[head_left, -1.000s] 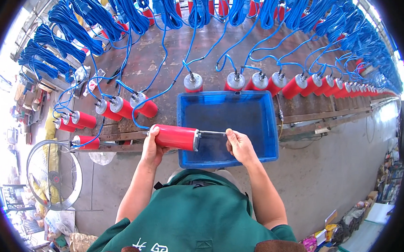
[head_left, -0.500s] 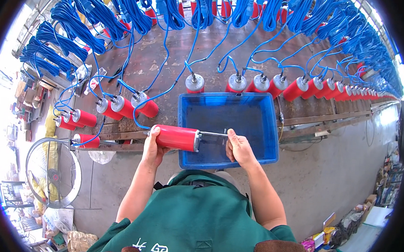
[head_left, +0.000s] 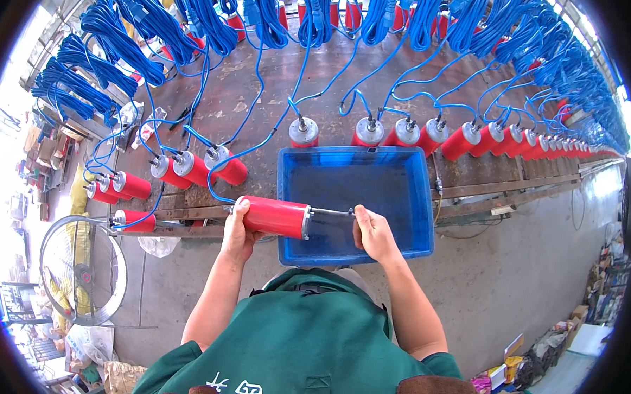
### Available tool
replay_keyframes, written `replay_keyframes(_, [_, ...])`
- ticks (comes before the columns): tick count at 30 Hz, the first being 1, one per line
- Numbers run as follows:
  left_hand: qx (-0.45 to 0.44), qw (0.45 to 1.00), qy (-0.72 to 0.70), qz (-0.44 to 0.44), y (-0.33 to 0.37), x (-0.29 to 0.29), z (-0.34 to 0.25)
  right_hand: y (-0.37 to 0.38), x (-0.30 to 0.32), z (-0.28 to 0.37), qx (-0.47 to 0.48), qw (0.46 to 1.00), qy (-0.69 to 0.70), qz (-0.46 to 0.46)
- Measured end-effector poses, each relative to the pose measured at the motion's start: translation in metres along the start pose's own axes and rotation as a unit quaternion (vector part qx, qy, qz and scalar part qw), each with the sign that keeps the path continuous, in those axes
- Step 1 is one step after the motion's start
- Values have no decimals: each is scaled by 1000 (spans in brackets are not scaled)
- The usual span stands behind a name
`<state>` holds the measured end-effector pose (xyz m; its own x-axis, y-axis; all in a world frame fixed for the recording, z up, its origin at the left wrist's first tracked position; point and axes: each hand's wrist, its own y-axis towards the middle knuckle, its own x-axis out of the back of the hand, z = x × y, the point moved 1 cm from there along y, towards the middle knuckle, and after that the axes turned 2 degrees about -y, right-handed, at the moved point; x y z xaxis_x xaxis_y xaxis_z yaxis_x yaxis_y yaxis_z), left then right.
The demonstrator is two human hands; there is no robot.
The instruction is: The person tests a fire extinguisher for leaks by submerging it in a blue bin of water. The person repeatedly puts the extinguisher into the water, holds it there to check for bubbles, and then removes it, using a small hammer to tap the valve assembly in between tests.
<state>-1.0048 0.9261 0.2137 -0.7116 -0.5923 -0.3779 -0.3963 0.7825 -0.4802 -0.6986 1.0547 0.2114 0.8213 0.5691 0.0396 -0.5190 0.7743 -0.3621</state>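
Observation:
My left hand (head_left: pixel 239 230) is closed around the left end of a red cylinder (head_left: pixel 276 217), which lies level above the near left part of a blue plastic bin (head_left: pixel 428 223). A blue cable (head_left: pixel 216 185) runs to that end. From the cylinder's metal right end sticks out a thin metal rod (head_left: pixel 329 212). The thumb and fingers of my right hand (head_left: pixel 376 236) pinch the rod's outer end, over the bin. Part of that grip is hidden behind the hand.
More red cylinders (head_left: pixel 463 141) with metal caps line the brown table (head_left: pixel 221 108), each joined to a blue cable. Coiled blue cables (head_left: pixel 316 17) hang along the far side. A round fan (head_left: pixel 83 271) stands on the floor at left.
My right hand's fingers have shifted and curled differently at the rod's end, and the rod looks turned. The red cylinder and my left hand have barely moved.

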Motion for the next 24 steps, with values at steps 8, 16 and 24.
replay_keyframes(8, [-3, 1000, -3, 7, 2, 0, 2, 3, 9, -8, -16, 997, 50, 55])
replay_keyframes(16, [-12, 1000, -3, 3, 3, 1, 1, 0, 5, 15, 114, 987, -107, -25])
replay_keyframes(24, [-13, 1000, -22, -15, 2, 0, 3, -11, 2, 42, 288, 917, -260, -97])
